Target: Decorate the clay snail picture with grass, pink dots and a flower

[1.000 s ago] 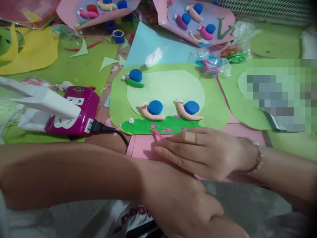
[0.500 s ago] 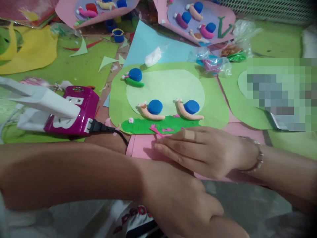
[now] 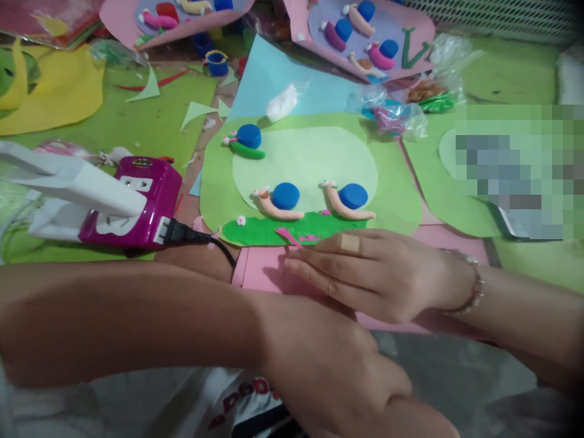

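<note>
My right hand (image 3: pixel 374 274) reaches in from the right, its fingers drawn together round a thin pink modelling tool (image 3: pixel 288 236). The tool's flat tip lies over a green clay strip (image 3: pixel 255 231) dotted with small pink pieces. Above the strip sit two peach clay snails with blue caps for shells, a left snail (image 3: pixel 285 198) and a right snail (image 3: pixel 351 198). A green-bodied snail (image 3: pixel 249 141) is at the upper left of the green paper (image 3: pixel 401 201). Below, my left hand (image 3: pixel 337 365) is curled closed; whatever its fingers hold is hidden.
A purple power adapter (image 3: pixel 157 188) with a white plug and black cord stands left. Bagged clay (image 3: pixel 390 118) and a white clay lump (image 3: pixel 281 103) lie behind the paper. Pink snail pictures (image 3: pixel 365 42) lean at the back. A partly blurred phone-like object (image 3: pixel 515 225) rests right.
The pink tool's tip has shifted slightly over the green strip, and its flat end shows more plainly. My left hand stays nearly still; the snails have not moved.
</note>
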Motion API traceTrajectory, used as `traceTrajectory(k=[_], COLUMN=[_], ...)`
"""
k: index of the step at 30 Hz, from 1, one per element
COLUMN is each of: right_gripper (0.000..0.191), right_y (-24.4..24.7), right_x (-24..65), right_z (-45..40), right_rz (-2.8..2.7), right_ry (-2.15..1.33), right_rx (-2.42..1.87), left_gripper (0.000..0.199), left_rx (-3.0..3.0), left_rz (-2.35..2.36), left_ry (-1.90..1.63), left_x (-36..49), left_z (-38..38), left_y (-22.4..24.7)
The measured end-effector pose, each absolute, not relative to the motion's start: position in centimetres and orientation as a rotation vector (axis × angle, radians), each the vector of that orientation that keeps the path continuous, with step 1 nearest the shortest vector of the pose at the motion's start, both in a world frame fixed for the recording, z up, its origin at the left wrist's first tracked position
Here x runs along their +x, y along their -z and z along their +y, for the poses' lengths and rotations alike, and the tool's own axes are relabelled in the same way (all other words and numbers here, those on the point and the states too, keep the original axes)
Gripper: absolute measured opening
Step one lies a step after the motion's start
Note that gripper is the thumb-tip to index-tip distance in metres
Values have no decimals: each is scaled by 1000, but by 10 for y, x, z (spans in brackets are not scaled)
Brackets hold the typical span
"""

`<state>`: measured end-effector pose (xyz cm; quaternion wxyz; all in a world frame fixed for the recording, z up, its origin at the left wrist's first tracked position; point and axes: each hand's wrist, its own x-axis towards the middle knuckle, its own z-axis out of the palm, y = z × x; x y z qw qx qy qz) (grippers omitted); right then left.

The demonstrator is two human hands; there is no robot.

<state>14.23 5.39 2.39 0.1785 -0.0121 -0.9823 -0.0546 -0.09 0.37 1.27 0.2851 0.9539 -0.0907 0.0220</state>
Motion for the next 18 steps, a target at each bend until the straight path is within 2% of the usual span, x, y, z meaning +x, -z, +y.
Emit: traceTrajectory(k=[8, 18], right_gripper=[26, 28], right_y=[-26, -23], right_x=[142, 144], right_z=[52, 57], right_rz=[-2768, -2817], right_ry=[203, 155], right_rx=[-16, 5], left_gripper=[22, 17], left_rx=[2570, 2613], left_rz=[-224, -138], left_ry=[20, -153], left_x=[-1, -5], left_z=[5, 3], left_y=[-17, -13])
